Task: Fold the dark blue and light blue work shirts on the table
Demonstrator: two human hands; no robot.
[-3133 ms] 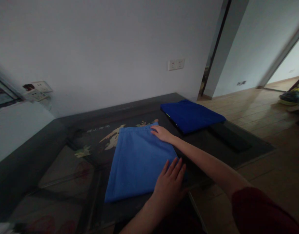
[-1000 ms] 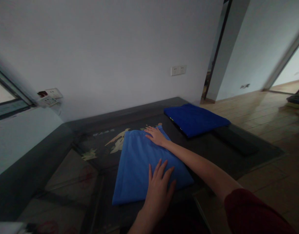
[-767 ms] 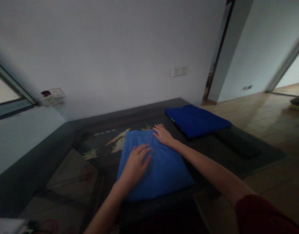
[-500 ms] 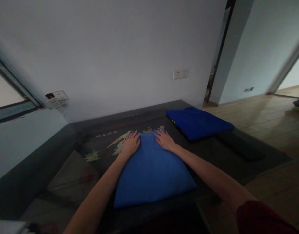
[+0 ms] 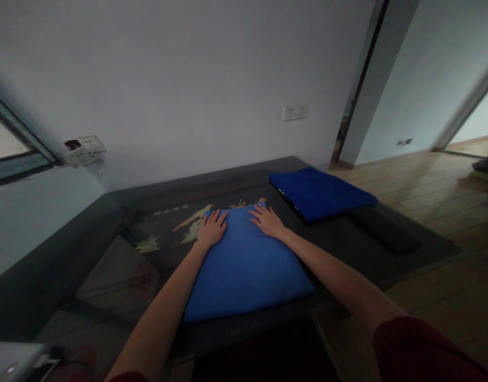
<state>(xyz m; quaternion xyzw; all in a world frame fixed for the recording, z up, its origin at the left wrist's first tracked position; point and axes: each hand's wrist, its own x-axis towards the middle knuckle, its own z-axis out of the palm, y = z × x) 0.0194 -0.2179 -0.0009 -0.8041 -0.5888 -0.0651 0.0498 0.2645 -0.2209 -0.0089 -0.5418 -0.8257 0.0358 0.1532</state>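
Note:
A light blue folded cloth, possibly a garment, lies flat on the dark table, its wide edge toward me. My left hand rests palm down on its far left corner, fingers stretched out. On the far right corner lies my right hand, also flat with the fingers spread. Neither hand grips the fabric. A darker blue folded cloth sits farther back on the right, apart from both hands.
The tabletop bears a printed bird and flower picture. A white device with a cable stands at the near left corner. Beyond the table rises a pale wall with a double socket. A wooden floor stretches to the right.
The view has tilted slightly, so the scene sits a little higher. Both hands stay flat at the far corners of the light blue cloth, with hardly any movement over it.

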